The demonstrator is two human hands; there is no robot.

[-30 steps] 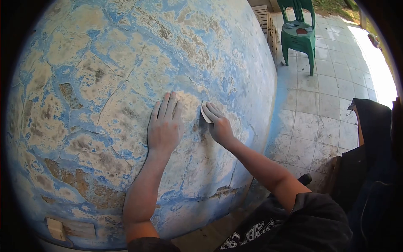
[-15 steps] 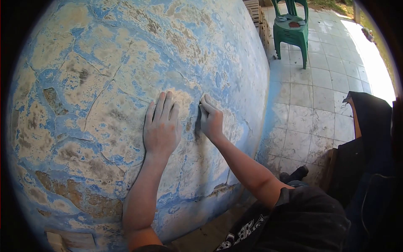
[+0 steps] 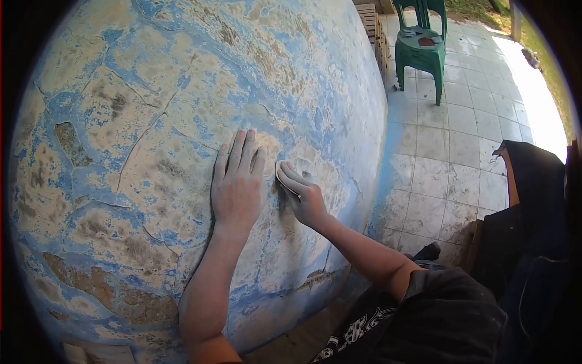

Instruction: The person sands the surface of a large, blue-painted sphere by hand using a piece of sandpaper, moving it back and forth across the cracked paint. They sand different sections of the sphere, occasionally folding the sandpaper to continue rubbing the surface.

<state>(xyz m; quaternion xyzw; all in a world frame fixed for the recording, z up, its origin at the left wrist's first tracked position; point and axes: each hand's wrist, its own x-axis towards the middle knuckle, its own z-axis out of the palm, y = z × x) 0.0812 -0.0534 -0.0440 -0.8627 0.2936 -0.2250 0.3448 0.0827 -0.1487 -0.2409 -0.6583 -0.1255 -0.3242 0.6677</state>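
A worn wall [image 3: 151,145] with flaking blue paint, pale patches and cracks fills the left and middle of the view. My left hand [image 3: 239,182] lies flat against it, fingers spread and pointing up, coated in pale dust. Just to its right, my right hand [image 3: 300,191] presses a thin, whitish pad or folded sheet [image 3: 279,171] to the wall, its fingers closed over it. Only the pad's edge shows; the rest is under the fingers.
A green plastic chair [image 3: 422,51] with small items on its seat stands on the tiled floor [image 3: 430,173] at upper right. Wooden crates [image 3: 376,37] are by the wall's far end. Dark cloth [image 3: 536,176] hangs over something at the right.
My right hand has moved down and left with the pad, closer to my left hand. My left hand stays flat on the wall. The view has shifted slightly.
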